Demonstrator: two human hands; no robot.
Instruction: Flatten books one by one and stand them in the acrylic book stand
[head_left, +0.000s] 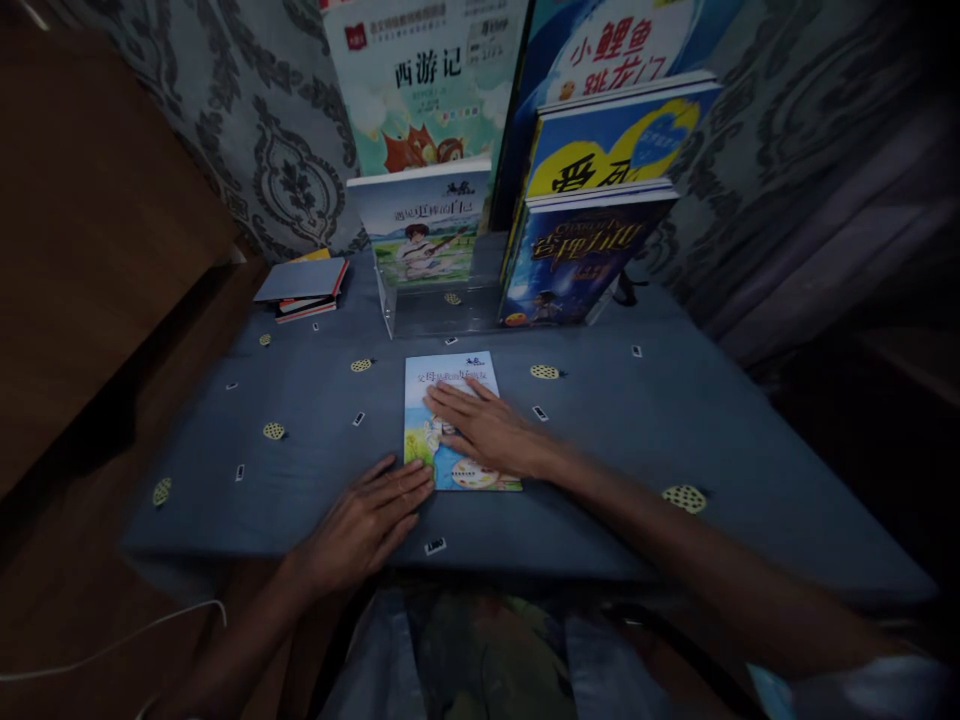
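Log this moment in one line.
left hand: on book, lower-left corner | right hand: across its front | book: closed, on table

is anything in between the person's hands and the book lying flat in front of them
Nothing visible: the right hand lies spread on the cover of the book, and the left hand has its fingertips at the near left corner.

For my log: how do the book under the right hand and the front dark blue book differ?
The pale book lies flat under the right hand; the dark blue book is propped upright. The pale book's title is dark; the dark blue book's is gold. Both have illustrated covers.
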